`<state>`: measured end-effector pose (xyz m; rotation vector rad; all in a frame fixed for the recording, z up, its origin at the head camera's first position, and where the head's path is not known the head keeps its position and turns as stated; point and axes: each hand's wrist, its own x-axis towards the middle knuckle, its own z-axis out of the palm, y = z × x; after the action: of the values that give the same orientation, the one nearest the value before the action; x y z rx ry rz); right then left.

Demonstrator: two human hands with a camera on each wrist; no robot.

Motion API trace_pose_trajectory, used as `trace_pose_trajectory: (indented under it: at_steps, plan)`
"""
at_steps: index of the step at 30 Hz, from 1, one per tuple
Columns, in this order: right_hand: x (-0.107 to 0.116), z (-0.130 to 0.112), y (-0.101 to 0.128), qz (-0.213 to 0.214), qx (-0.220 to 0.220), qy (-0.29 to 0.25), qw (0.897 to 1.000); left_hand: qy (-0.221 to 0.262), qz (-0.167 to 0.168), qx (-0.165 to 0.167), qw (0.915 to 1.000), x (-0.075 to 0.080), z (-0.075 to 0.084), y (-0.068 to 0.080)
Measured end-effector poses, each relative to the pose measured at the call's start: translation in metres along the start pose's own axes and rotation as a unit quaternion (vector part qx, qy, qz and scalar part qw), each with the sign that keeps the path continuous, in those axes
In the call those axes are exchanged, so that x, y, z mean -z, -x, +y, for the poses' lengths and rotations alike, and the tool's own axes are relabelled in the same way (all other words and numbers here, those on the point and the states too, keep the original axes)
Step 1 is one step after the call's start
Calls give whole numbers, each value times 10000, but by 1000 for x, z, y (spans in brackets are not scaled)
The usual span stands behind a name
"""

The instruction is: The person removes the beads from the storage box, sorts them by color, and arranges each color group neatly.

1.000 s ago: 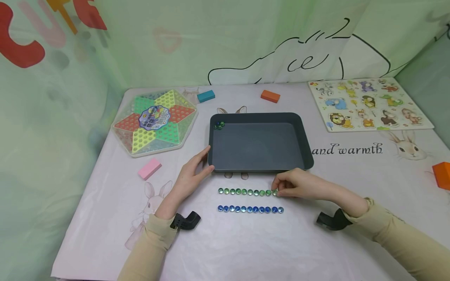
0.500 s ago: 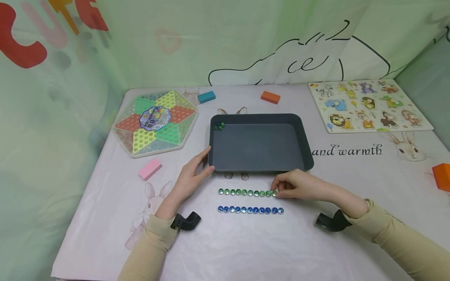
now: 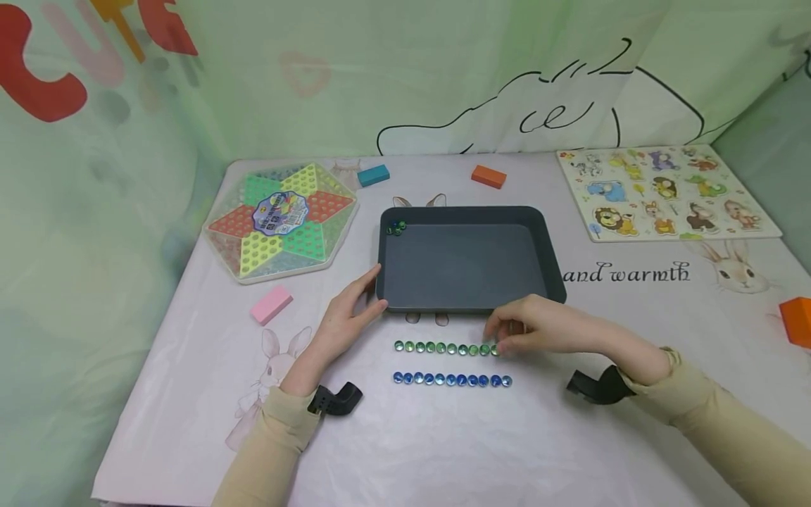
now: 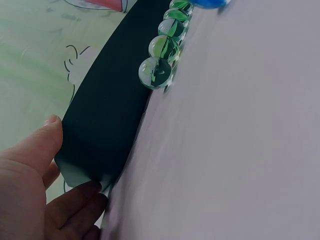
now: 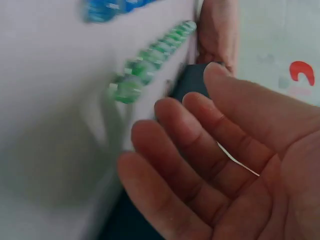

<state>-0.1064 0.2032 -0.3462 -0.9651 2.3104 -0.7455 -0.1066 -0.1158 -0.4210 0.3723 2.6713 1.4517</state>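
Note:
In the head view, my left hand (image 3: 342, 320) holds the near left corner of a dark grey baking tray (image 3: 469, 310); the left wrist view has its thumb on one side of that corner and curled fingers on the other. A row of green glass marbles (image 3: 441, 348) lies on the table in front of the tray. Closer to me runs a parallel row of blue marbles (image 3: 450, 380). My right hand (image 3: 538, 327) is over the right end of the green row, fingers loosely bent and parted. In the right wrist view nothing sits between them.
Several marbles (image 3: 396, 228) sit in the tray's far left corner. A Chinese checkers board (image 3: 279, 222) is at left, an animal puzzle board (image 3: 665, 190) at back right. Around them lie pink (image 3: 271, 305), blue (image 3: 373, 175) and orange (image 3: 488, 176) blocks. Another orange block (image 3: 795, 320) is far right.
My right hand has let go of the end green marble and risen slightly, its fingers parting. The left hand and both marble rows stay in place.

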Motion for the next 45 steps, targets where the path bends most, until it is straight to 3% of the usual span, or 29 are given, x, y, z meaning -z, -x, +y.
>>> trace_pose_trajectory:
  at_steps: [10,18,25,32,45]
  plan:
    - [29,-8,-32,-161,304,-313,9989,32,-14,49,10000,0,-1,0]
    - [63,-11,-67,282,36,-772,9966,-8,-5,36,10000,0,1,2]
    - [78,-5,-100,640,-180,-1040,9924,-1,-25,91,10000,0,0,1]
    - [77,9,-132,884,-134,-1227,9884,-34,13,38,10000,0,0,0]
    - [58,24,-176,955,-286,-867,9912,28,-32,48,10000,2,2,0]
